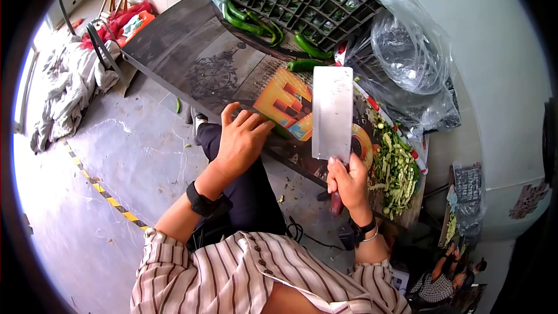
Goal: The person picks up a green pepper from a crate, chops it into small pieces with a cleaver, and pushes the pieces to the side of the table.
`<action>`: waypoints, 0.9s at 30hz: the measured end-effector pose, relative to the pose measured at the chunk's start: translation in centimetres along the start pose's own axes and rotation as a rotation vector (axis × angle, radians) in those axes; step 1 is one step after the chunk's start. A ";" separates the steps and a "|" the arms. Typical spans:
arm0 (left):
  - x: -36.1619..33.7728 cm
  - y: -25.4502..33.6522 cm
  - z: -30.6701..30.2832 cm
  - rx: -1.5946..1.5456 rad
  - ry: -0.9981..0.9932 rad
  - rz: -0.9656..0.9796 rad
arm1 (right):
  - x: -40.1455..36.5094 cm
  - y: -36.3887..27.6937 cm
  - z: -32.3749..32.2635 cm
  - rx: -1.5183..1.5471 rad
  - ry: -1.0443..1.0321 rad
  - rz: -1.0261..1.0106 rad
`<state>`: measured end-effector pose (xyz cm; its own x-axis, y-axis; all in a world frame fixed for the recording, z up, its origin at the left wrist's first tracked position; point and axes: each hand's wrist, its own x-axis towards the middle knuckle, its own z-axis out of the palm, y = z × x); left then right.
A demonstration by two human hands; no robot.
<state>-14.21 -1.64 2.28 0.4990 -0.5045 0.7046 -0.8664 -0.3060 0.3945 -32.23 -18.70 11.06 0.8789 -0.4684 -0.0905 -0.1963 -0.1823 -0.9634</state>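
My right hand (349, 183) is closed round the dark red handle of a cleaver (332, 113), whose broad blade points away from me over the printed table (174, 52). At the table's near edge, my left hand (244, 136) has its fingers bent over a green pepper (279, 130), partly hidden under them. Whole green peppers (244, 23) lie farther back beside a black crate, and one more pepper (305, 65) rests just beyond the blade. Chopped green pieces (392, 174) are heaped at the table's right end.
A black plastic crate (296, 0) stands at the back, with clear plastic bags (407, 52) to its right. Crumpled cloth (75, 84) and a red bag (131, 17) lie on the floor at left. Another person (436, 285) is at the lower right.
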 end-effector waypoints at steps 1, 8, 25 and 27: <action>-0.1 0.0 0.0 0.001 0.002 -0.009 | 0.5 -0.6 0.3 -0.084 -0.036 -0.018; -0.4 0.3 0.3 0.015 0.035 -0.049 | 4.6 -1.7 2.2 -0.524 -0.208 -0.243; -0.9 0.7 0.2 0.004 0.052 -0.096 | 6.7 -2.6 3.3 -0.644 -0.319 -0.433; -0.9 0.7 0.3 0.013 0.041 -0.094 | 6.8 -2.7 3.3 -0.636 -0.330 -0.438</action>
<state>-15.26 -1.59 1.73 0.5768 -0.4395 0.6886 -0.8154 -0.3612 0.4524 -24.31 -18.55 12.21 0.9954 0.0166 0.0941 0.0709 -0.7881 -0.6115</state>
